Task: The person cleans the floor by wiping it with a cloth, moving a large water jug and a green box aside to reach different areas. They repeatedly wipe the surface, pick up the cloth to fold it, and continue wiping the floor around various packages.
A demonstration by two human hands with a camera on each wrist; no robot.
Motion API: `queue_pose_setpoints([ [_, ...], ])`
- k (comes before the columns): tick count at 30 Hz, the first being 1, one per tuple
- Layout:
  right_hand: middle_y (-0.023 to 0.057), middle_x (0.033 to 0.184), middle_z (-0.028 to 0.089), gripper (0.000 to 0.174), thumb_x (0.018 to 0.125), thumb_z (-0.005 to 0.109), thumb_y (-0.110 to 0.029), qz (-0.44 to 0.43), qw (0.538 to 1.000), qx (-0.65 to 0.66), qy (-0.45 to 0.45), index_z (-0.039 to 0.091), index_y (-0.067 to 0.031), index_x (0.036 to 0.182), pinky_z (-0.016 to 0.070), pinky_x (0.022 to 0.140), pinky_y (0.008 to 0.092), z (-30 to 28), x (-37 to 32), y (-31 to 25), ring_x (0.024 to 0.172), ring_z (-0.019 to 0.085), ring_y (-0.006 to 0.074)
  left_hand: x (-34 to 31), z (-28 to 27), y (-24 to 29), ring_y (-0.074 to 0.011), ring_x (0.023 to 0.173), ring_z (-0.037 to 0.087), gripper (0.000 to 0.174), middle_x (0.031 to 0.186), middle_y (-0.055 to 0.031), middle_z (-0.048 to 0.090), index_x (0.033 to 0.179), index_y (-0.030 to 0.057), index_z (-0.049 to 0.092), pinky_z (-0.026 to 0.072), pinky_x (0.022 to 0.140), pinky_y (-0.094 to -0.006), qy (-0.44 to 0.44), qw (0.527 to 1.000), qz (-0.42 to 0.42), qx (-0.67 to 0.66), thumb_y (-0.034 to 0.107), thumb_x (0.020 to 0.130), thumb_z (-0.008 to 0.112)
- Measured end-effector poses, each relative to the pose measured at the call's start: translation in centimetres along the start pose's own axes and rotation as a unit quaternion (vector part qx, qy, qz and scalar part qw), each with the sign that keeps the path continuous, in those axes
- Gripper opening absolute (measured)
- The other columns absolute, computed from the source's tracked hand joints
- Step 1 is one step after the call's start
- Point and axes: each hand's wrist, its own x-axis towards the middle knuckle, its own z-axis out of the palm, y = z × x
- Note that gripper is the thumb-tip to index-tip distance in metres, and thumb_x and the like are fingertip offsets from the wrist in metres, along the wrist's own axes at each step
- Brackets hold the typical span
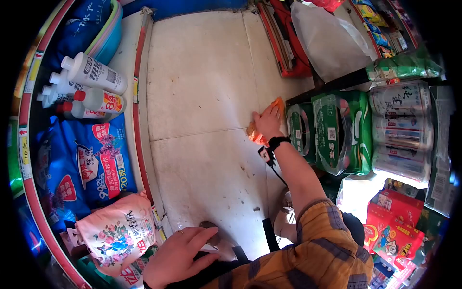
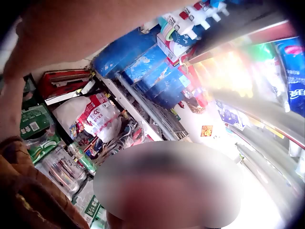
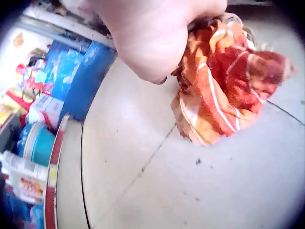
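Observation:
An orange and red cloth (image 3: 224,90) with white stripes lies bunched on the pale tiled floor (image 1: 202,91). My right hand (image 1: 268,120) grips it from above, holding it down near the base of the right-hand shelf. In the right wrist view the cloth spreads out from under the hand (image 3: 147,38), whose fingers are partly out of sight. My left hand (image 1: 180,250) hangs at the lower left with relaxed fingers, holding nothing, near a pink floral bag (image 1: 118,231).
Left shelving carries white bottles (image 1: 98,72), red-capped bottles (image 1: 103,102) and blue detergent bags (image 1: 103,159). On the right stand green drink packs (image 1: 332,132), wrapped cans (image 1: 402,130) and red boxes (image 1: 392,221). A red crate (image 1: 284,43) juts out beyond the cloth.

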Motion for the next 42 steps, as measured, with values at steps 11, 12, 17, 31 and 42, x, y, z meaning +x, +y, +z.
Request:
queue_pose_setpoints([
  [11, 0.0342, 0.137, 0.038, 0.084, 0.090, 0.052, -0.053, 0.032, 0.998, 0.010, 0.044, 0.034, 0.0127, 0.139, 0.0404, 0.104, 0.0496, 0.4, -2.6, 2.6, 0.126, 0.042, 0.0475, -0.7, -0.1, 0.2, -0.0360, 0.100, 0.061, 0.054, 0.115, -0.0201, 0.061, 0.131, 0.0050, 0.053, 0.0492, 0.085, -0.0376, 0.005, 1.000, 0.003, 0.000, 0.031, 0.087, 0.071],
  [12, 0.0342, 0.137, 0.038, 0.084, 0.090, 0.052, -0.053, 0.026, 0.998, 0.011, 0.049, 0.034, 0.0127, 0.139, 0.0404, 0.104, 0.0496, -0.3, -2.3, 2.3, 0.126, 0.042, 0.0475, -0.7, -0.2, 0.3, -0.0360, 0.101, 0.060, 0.054, 0.116, -0.0201, 0.061, 0.132, 0.0054, 0.053, 0.0494, 0.085, -0.0373, -0.010, 1.000, -0.001, -0.010, 0.031, 0.088, 0.070],
  [17, 0.0320, 0.150, 0.026, 0.091, 0.091, 0.049, -0.055, 0.045, 0.996, 0.070, -0.014, 0.022, 0.0120, 0.146, 0.0291, 0.112, 0.0505, -1.8, 0.4, 1.4, 0.138, 0.030, 0.0456, -1.2, -0.4, 1.2, -0.0358, 0.105, 0.059, 0.054, 0.117, -0.0192, 0.060, 0.133, 0.0058, 0.052, 0.0491, 0.089, -0.0374, -0.018, 0.999, -0.026, -0.007, 0.033, 0.089, 0.068],
  [31, 0.0303, 0.152, 0.024, 0.086, 0.089, 0.054, -0.048, 0.088, 0.972, 0.217, 0.033, 0.022, 0.0075, 0.147, 0.0248, 0.114, 0.0516, -1.4, -1.5, 2.1, 0.138, 0.027, 0.0476, -1.4, 0.6, 1.3, -0.0357, 0.105, 0.060, 0.052, 0.116, -0.0193, 0.061, 0.131, 0.0052, 0.053, 0.0494, 0.090, -0.0387, -0.045, 0.999, -0.022, -0.016, 0.031, 0.088, 0.069],
  [42, 0.0281, 0.151, 0.027, 0.086, 0.093, 0.046, -0.053, 0.176, 0.973, 0.141, 0.047, 0.018, 0.0059, 0.149, 0.0196, 0.116, 0.0495, -1.3, -2.9, 1.1, 0.141, 0.025, 0.0421, -0.9, 0.7, 2.1, -0.0365, 0.097, 0.061, 0.052, 0.112, -0.0188, 0.061, 0.128, 0.0046, 0.055, 0.0503, 0.082, -0.0382, -0.013, 1.000, 0.005, 0.003, 0.028, 0.085, 0.073],
])
